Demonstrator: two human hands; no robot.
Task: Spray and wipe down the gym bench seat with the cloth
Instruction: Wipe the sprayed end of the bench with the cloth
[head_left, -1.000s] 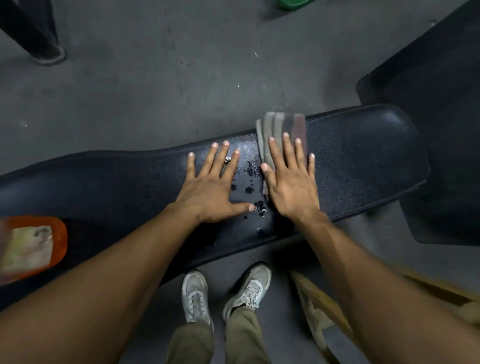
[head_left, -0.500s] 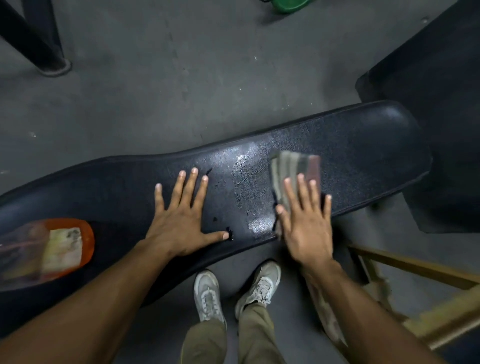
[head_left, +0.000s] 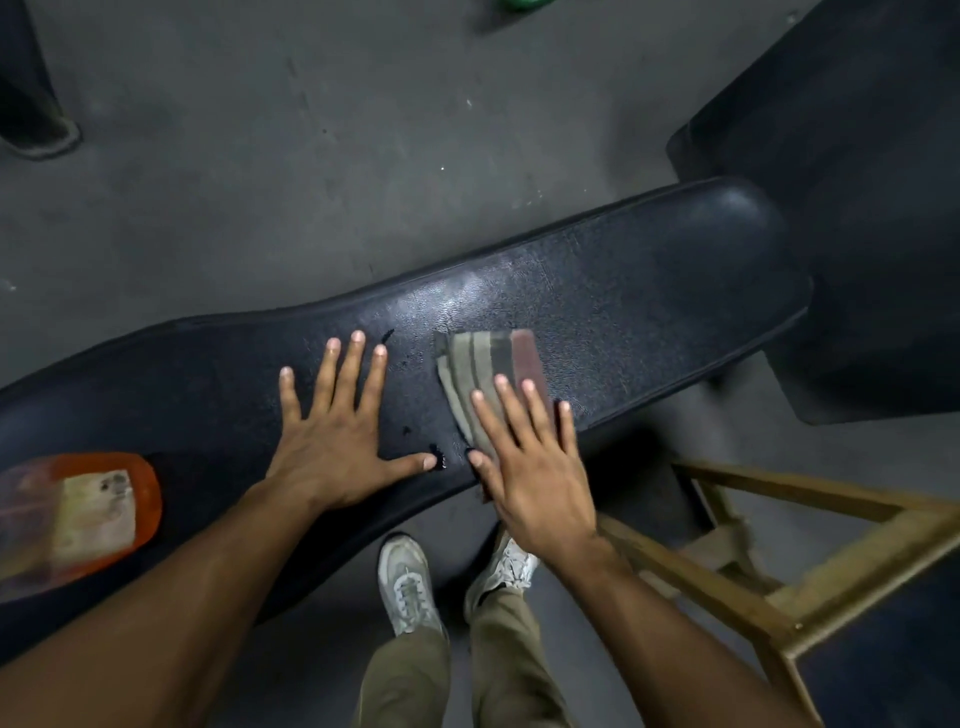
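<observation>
We are pressing our right hand (head_left: 535, 467), fingers straight, flat on the striped cloth (head_left: 491, 379) lying near the bench seat's (head_left: 649, 306) front edge; our left hand (head_left: 332, 441) is resting beside it, fingers spread, flat on the wet vinyl.

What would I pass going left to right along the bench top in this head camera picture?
Orange bottle lying on the bench seat → left hand flat on the seat → a few dark droplets → folded striped cloth under the right hand → the seat's bare rounded end.
</observation>
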